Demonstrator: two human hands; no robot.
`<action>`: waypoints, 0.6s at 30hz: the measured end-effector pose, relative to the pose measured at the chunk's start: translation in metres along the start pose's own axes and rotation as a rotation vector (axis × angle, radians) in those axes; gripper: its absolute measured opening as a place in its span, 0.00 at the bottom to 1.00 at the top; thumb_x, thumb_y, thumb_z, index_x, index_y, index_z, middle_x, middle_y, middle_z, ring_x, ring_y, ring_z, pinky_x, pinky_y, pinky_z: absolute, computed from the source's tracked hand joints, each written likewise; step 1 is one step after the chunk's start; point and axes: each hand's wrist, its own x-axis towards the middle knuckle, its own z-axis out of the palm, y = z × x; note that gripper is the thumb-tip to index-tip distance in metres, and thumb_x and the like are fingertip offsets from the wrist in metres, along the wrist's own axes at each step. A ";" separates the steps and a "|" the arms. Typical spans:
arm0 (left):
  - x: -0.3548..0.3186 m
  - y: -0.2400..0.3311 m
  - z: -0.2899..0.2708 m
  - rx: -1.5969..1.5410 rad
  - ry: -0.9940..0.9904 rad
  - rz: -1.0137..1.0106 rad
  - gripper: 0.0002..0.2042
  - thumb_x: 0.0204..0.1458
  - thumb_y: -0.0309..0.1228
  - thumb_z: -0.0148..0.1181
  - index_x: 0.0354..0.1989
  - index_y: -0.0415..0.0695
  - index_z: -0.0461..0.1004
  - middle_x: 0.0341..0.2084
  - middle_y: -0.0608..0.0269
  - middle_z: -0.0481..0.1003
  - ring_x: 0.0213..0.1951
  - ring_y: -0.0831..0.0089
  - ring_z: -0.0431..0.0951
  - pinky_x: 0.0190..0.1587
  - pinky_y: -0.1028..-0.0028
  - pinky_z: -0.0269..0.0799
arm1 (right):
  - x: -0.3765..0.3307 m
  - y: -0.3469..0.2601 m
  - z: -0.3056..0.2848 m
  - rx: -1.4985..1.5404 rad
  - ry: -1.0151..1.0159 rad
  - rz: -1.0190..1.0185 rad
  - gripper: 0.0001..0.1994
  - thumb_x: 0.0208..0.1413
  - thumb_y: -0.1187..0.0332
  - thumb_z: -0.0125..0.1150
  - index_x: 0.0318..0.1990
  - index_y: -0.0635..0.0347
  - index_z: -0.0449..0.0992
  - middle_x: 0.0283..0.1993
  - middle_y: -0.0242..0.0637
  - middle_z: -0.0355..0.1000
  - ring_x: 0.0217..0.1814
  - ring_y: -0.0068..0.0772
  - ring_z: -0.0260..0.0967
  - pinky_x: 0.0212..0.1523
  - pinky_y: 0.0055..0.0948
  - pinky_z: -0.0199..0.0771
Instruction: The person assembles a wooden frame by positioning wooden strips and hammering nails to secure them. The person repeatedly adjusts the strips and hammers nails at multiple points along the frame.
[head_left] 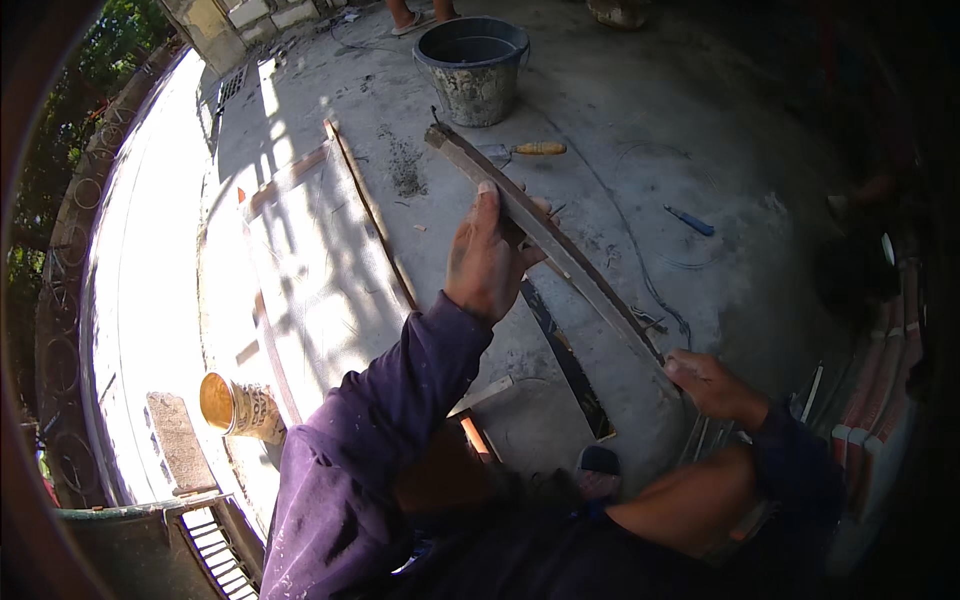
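Note:
A long, narrow strip of wood point(590, 282) slants across the middle, its far end rough, with a small dark hooked bit sticking up. My left hand point(484, 255) is closed around it towards the far end, thumb laid along the top. At the near, lower-right end my right hand point(715, 385) grips the strip, its fingers partly hidden. Beyond the strip a trowel point(538, 149) with a yellowish handle lies on the concrete floor. Beneath it, a dark, narrow board point(568, 362) rests on the ground.
A mortar-stained bucket point(470, 90) stands at the back, near another person's feet point(410, 20). A blue-handled tool point(689, 220) and a thin cable point(620, 210) lie to the right. Wooden strips point(365, 205) and a yellowish can point(245, 410) are on the left, beside a sunlit edge.

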 end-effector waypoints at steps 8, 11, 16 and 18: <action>0.018 0.156 -0.080 0.735 0.118 0.375 0.25 0.70 0.54 0.45 0.50 0.43 0.74 0.27 0.67 0.71 0.26 0.76 0.71 0.29 0.74 0.68 | 0.115 -0.053 -0.031 -0.441 0.457 -0.444 0.13 0.64 0.67 0.59 0.50 0.66 0.75 0.39 0.44 0.76 0.41 0.36 0.75 0.43 0.35 0.74; 0.012 0.207 -0.128 0.910 0.345 0.134 0.18 0.69 0.50 0.48 0.45 0.46 0.71 0.27 0.69 0.69 0.24 0.80 0.68 0.27 0.75 0.67 | 0.138 -0.010 -0.022 -0.387 0.542 -0.469 0.09 0.63 0.68 0.58 0.43 0.65 0.75 0.36 0.43 0.76 0.38 0.37 0.76 0.41 0.37 0.74; -0.020 0.129 -0.225 0.808 0.271 -0.225 0.13 0.69 0.45 0.50 0.46 0.48 0.65 0.30 0.67 0.70 0.28 0.77 0.73 0.27 0.73 0.73 | 0.155 0.127 0.083 -0.783 0.173 -0.008 0.17 0.60 0.58 0.63 0.44 0.65 0.74 0.44 0.48 0.76 0.46 0.54 0.76 0.46 0.48 0.75; -0.029 0.069 -0.260 0.867 0.302 -0.301 0.15 0.69 0.45 0.51 0.49 0.46 0.62 0.33 0.65 0.72 0.33 0.73 0.78 0.34 0.64 0.83 | 0.151 0.167 0.122 -0.782 0.205 0.008 0.20 0.60 0.56 0.63 0.48 0.65 0.72 0.49 0.50 0.73 0.51 0.57 0.74 0.48 0.50 0.74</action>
